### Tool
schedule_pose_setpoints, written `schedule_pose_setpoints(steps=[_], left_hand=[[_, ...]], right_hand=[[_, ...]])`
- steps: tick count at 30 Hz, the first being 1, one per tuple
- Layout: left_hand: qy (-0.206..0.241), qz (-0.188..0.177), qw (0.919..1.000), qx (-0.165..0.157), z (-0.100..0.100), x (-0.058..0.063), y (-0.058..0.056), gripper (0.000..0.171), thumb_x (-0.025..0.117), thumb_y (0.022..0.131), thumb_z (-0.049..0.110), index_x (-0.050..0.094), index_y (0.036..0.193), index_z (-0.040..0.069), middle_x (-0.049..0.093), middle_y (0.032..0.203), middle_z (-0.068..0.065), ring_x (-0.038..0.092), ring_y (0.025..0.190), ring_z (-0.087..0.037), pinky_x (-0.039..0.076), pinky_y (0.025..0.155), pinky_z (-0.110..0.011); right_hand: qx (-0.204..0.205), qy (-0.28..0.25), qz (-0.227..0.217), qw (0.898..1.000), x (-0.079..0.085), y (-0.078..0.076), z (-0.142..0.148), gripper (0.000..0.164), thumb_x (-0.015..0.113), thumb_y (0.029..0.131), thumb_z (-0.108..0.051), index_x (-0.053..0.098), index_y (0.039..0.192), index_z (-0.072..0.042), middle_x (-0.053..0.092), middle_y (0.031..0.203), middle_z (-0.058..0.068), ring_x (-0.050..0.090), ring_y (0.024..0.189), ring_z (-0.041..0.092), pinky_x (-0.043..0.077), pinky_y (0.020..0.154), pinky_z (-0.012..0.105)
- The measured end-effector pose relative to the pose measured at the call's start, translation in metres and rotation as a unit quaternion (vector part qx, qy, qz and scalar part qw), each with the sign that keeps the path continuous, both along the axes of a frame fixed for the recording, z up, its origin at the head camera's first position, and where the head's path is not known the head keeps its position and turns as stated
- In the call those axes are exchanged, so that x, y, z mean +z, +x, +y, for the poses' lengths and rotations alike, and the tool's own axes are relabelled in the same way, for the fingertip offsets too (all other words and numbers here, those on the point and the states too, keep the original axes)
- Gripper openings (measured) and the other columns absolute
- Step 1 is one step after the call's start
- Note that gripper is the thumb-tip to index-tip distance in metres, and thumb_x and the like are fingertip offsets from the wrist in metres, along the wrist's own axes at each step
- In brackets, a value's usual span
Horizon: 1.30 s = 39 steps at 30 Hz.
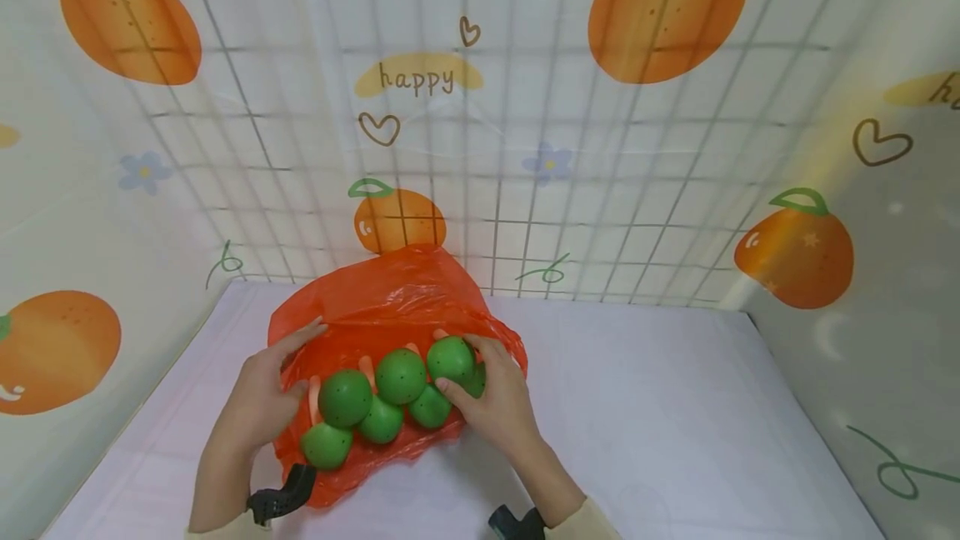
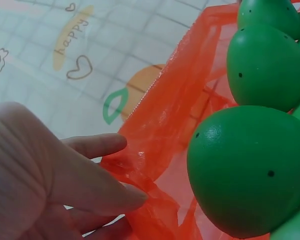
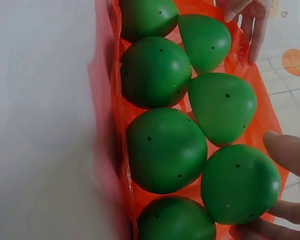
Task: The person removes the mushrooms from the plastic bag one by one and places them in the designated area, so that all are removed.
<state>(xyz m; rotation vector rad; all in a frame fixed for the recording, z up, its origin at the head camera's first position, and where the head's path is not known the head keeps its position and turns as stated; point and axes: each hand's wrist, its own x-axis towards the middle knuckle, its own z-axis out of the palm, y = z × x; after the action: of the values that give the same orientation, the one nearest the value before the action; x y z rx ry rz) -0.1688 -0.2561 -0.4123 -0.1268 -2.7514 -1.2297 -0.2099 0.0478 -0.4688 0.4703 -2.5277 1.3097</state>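
Note:
Several green balls with small black dots lie in two rows on a thin red plastic bag. Some look slightly pointed in the wrist views. My left hand is at the bag's left side, its fingers spread and fairly straight. In the left wrist view its thumb touches the red film, apart from the nearest green ball. At the right end, my right hand holds a green ball between thumb and fingers. Part of the right hand is cut off in the right wrist view.
The bag lies on a white tabletop. A white cloth with printed oranges hangs behind, with grid lines showing through it. Similar printed walls stand to the left and right. Dark straps show near both wrists.

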Motion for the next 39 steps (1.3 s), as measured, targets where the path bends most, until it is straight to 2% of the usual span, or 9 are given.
schedule_pose_setpoints(steps=[4,21,30,39], left_hand=[[0.017,-0.012,0.9998,-0.002,0.000,0.002,0.000,0.075,0.062,0.088,-0.019,0.054,0.155,0.015,0.046,0.162,-0.013,0.045,0.143,-0.049,0.047,0.108,-0.057],[0.032,-0.007,0.9993,-0.016,-0.002,-0.001,-0.004,0.074,0.061,0.089,-0.020,0.052,0.156,0.011,0.046,0.161,-0.017,0.045,0.144,-0.048,0.045,0.110,-0.055],[0.034,-0.007,0.9994,-0.009,-0.001,-0.004,-0.006,0.073,0.060,0.091,-0.019,0.051,0.157,0.011,0.049,0.157,-0.022,0.049,0.141,-0.048,0.047,0.108,-0.055],[0.035,-0.021,0.9992,0.001,-0.003,-0.006,-0.008,0.074,0.059,0.091,-0.017,0.049,0.158,0.014,0.048,0.158,-0.021,0.047,0.143,-0.047,0.046,0.110,-0.056]], right_hand=[[-0.007,-0.008,0.004,1.000,-0.003,-0.001,-0.002,0.067,0.089,0.085,-0.028,0.060,0.141,-0.006,0.065,0.134,0.008,0.061,0.121,0.030,0.051,0.103,0.055],[-0.036,-0.044,-0.005,0.998,-0.001,0.001,-0.005,0.059,0.090,0.084,-0.018,0.064,0.136,-0.006,0.068,0.129,0.007,0.063,0.118,0.029,0.057,0.099,0.049],[-0.034,-0.076,0.013,0.996,0.014,0.005,0.001,0.058,0.091,0.083,-0.014,0.066,0.134,-0.003,0.070,0.129,0.009,0.067,0.118,0.030,0.059,0.099,0.046],[-0.028,-0.113,0.021,0.993,0.034,0.013,0.009,0.060,0.091,0.083,-0.017,0.066,0.136,-0.001,0.070,0.128,0.011,0.070,0.112,0.031,0.060,0.096,0.052]])
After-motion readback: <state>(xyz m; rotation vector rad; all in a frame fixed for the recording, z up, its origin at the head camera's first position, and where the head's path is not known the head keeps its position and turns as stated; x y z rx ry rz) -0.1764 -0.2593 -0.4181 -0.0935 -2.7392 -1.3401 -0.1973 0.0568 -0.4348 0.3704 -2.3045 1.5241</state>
